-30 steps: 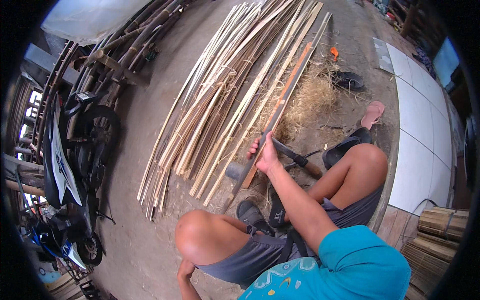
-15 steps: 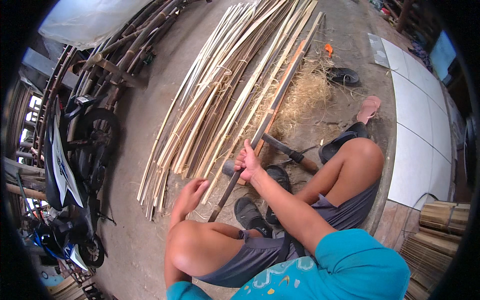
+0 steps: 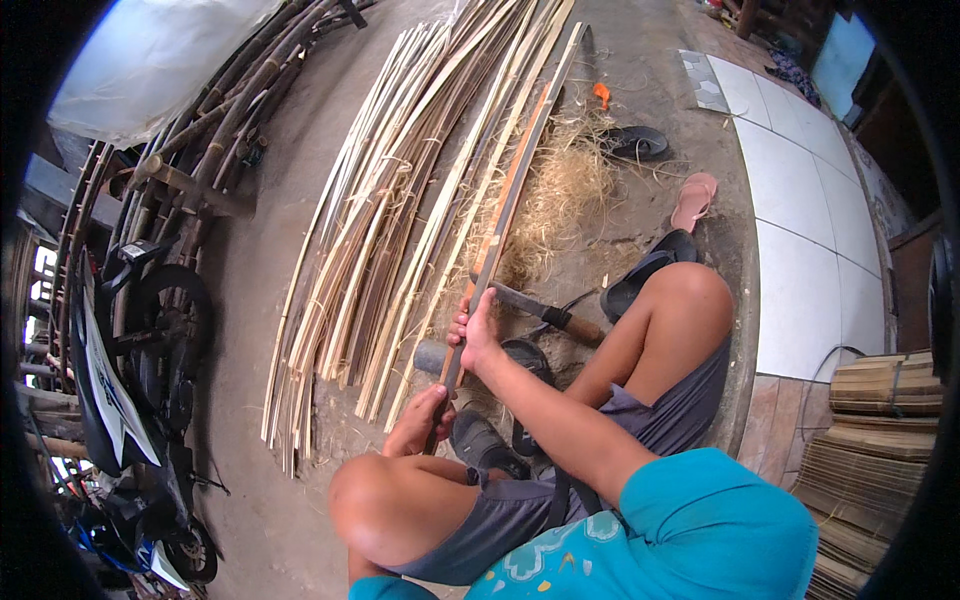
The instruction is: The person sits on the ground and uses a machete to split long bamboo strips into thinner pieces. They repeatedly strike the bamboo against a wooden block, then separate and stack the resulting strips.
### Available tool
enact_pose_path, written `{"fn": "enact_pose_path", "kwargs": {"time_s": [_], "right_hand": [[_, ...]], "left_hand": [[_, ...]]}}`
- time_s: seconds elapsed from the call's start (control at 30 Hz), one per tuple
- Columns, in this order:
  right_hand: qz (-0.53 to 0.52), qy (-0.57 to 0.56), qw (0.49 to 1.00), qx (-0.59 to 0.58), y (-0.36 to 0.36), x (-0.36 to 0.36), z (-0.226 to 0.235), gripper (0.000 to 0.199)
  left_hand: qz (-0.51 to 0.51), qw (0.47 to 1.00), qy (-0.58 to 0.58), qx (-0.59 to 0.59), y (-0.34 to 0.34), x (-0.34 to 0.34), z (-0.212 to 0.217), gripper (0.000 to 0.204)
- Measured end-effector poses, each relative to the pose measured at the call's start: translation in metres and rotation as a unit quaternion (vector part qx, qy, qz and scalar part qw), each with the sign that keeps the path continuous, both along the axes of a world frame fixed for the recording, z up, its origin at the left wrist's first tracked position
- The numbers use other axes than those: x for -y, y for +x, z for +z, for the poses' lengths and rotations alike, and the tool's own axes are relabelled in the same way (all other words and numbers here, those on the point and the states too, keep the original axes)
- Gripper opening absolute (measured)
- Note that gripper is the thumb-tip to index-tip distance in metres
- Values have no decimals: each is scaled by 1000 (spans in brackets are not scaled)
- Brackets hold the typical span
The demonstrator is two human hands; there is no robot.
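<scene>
A long, narrow bamboo strip (image 3: 487, 262), dark on its upper face, runs from near my knees far up across the floor. My right hand (image 3: 475, 332) is closed round it in front of my shins. Lower down, near my left knee, my left hand (image 3: 424, 418) grips the same strip, thumb on top. Beneath and beside it shows an orange-brown length (image 3: 528, 135). A large knife with a wooden handle (image 3: 578, 327) lies just right of my right hand; part of its blade passes by the strip. A grey cylindrical piece (image 3: 432, 357) sits between my hands, partly covered.
Bundled bamboo strips (image 3: 380, 215) spread over the floor on the left. Pale shavings (image 3: 565, 200) heap right of the strip, near a black sandal (image 3: 637, 142) and a pink sandal (image 3: 694, 202). A motorbike (image 3: 125, 370) stands far left; stacked slats (image 3: 870, 460) are at right.
My left hand has come from beside the strip onto its near end and closed on it. The strip now lies closer along the orange-brown length. The whole view has shifted slightly.
</scene>
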State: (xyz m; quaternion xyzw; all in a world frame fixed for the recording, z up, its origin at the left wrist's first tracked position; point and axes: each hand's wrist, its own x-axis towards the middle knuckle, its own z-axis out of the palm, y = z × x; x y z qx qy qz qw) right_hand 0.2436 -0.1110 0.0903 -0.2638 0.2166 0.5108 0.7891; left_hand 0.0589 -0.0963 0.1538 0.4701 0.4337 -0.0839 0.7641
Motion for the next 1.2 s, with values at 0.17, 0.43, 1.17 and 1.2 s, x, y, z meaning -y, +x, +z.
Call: {"fn": "enact_pose_path", "kwargs": {"time_s": [0.17, 0.43, 1.17, 1.2], "right_hand": [[-17, -103, 992, 76, -8, -10, 7, 62], [-8, -131, 986, 103, -2, -16, 7, 67], [140, -338, 541, 757, 241, 212, 51, 23], [192, -311, 520, 772, 237, 209, 15, 24]], "left_hand": [[-61, 997, 53, 16, -11, -9, -20, 35], [-20, 1000, -3, 13, 18, -23, -13, 33], [-167, 973, 138, -83, 81, -105, 46, 40], [-174, 975, 120, -68, 73, -105, 45, 38]]}}
